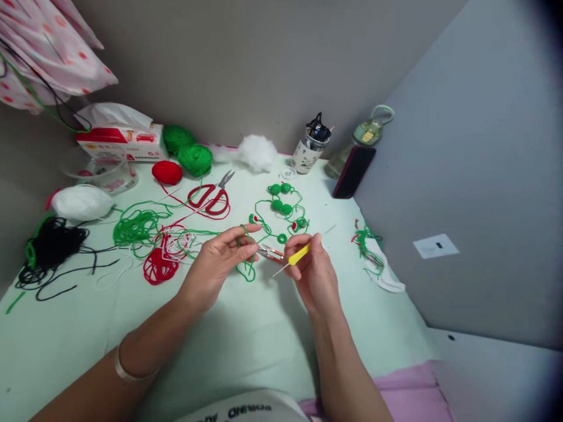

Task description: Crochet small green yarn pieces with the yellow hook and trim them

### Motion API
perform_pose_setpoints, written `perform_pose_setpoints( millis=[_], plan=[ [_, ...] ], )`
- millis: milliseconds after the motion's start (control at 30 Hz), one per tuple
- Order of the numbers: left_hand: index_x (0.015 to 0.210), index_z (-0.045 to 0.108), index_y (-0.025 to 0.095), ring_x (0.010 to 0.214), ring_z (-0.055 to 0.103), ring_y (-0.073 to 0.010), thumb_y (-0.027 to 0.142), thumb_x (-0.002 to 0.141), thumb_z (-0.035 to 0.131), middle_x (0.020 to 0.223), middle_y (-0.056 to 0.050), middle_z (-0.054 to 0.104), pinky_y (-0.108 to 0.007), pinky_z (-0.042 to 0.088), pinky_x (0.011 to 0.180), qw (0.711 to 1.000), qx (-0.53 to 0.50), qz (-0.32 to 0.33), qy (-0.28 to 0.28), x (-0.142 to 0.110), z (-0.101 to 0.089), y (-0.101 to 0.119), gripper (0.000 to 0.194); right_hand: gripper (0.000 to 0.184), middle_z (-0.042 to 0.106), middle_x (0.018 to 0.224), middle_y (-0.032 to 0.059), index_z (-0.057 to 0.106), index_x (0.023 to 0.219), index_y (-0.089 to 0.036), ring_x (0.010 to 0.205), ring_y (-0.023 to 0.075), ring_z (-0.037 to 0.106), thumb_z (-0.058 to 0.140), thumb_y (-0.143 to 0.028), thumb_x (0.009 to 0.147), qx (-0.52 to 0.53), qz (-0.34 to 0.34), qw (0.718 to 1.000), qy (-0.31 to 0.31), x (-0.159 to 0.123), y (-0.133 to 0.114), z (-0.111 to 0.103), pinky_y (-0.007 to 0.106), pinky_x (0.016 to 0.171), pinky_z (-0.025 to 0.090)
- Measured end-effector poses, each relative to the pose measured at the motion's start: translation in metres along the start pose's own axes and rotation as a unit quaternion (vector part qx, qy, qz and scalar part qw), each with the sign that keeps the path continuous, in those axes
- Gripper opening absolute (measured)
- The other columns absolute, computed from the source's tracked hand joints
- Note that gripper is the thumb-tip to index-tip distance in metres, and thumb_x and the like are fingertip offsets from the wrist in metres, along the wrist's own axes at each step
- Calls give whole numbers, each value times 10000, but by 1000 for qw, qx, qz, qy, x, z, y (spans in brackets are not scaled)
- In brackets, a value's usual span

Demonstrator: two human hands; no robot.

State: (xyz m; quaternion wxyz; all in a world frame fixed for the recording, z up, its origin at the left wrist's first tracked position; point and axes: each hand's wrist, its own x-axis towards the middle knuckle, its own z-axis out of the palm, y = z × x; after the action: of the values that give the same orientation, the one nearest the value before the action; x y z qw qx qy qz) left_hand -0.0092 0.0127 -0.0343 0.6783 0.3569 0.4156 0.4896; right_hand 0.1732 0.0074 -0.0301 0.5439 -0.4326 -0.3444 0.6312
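Note:
My left hand (215,258) pinches a strand of green yarn (247,274) between thumb and fingers, and a loop of it hangs below the fingertips. In my right hand (316,275) is a crochet hook (299,255) with a yellow handle, its thin metal shaft pointing down and left. The two hands are apart. Between them lies a small metal tool with orange handles (273,252), partly hidden by my fingers. Just beyond are several small green crocheted balls (281,207) joined by yarn, and a green ring (282,238).
Red-handled scissors (209,198) lie behind my left hand. Loose green yarn (138,227), red yarn (160,268) and black yarn (57,246) spread leftward. White stuffing (257,153), a cup (308,152), a bottle (352,146) and a phone (354,172) stand along the back. Yarn scraps (367,249) lie right.

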Motion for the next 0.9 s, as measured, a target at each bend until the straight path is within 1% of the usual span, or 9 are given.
perform_pose_setpoints(
  millis=[33, 100, 200, 367, 500, 600, 733, 900],
  plan=[
    [1149, 752, 280, 754, 623, -129, 278, 791, 810, 843, 21, 642, -263, 484, 731, 1000, -4, -6, -11, -1, 1, 0, 362, 484, 563, 667, -12, 710, 833, -205, 456, 71, 383, 513, -637, 929, 8, -12, 1000, -2, -1, 0, 0, 248, 496, 359],
    [1178, 734, 266, 719, 632, -135, 275, 788, 810, 835, 17, 647, -279, 490, 709, 999, -8, -19, -26, -2, 4, 0, 397, 466, 593, 737, 2, 702, 830, -216, 510, 83, 469, 530, -639, 921, 16, -37, 999, -4, -1, 1, 1, 252, 541, 410],
    [1188, 721, 244, 668, 635, -135, 267, 776, 816, 804, 18, 659, -286, 493, 688, 999, -3, -29, -33, -4, 6, 2, 424, 441, 592, 794, 6, 693, 817, -227, 592, 101, 540, 530, -620, 931, 1, -60, 998, -7, -2, 1, 2, 265, 618, 466],
    [1202, 717, 260, 699, 648, -127, 261, 800, 799, 853, 17, 686, -264, 495, 695, 999, 0, -31, -45, -2, 4, 4, 411, 392, 587, 834, 13, 699, 809, -222, 625, 103, 560, 533, -543, 961, -23, -99, 995, -2, -5, 0, 3, 279, 661, 490],
    [1203, 720, 262, 768, 674, -132, 281, 823, 787, 860, 15, 697, -253, 506, 744, 998, -9, -41, -42, -1, -1, 3, 387, 234, 611, 896, 23, 709, 827, -227, 707, 126, 601, 617, -408, 944, -53, -126, 991, 10, -6, 1, 4, 298, 700, 508],
    [1197, 722, 258, 793, 684, -140, 280, 822, 787, 870, 10, 708, -264, 516, 781, 999, -10, -39, -33, 0, -4, 2, 381, 127, 632, 903, 26, 713, 854, -240, 786, 151, 608, 672, -346, 911, -97, -147, 984, 14, -8, 2, 4, 307, 726, 518],
    [1199, 720, 247, 786, 676, -149, 266, 788, 811, 862, 11, 691, -275, 522, 759, 999, 8, -30, -16, 3, -6, 1, 421, 33, 662, 910, 40, 737, 864, -253, 922, 195, 616, 714, -272, 877, -156, -176, 972, -10, -9, 0, 5, 340, 798, 530],
    [1218, 702, 239, 766, 656, -140, 263, 796, 801, 837, 17, 666, -268, 515, 738, 999, 25, -20, -24, 5, -8, 0, 434, 67, 682, 943, 56, 759, 887, -265, 986, 217, 615, 698, -237, 889, -177, -174, 968, -46, -9, -1, 5, 374, 853, 521]
  ],
)
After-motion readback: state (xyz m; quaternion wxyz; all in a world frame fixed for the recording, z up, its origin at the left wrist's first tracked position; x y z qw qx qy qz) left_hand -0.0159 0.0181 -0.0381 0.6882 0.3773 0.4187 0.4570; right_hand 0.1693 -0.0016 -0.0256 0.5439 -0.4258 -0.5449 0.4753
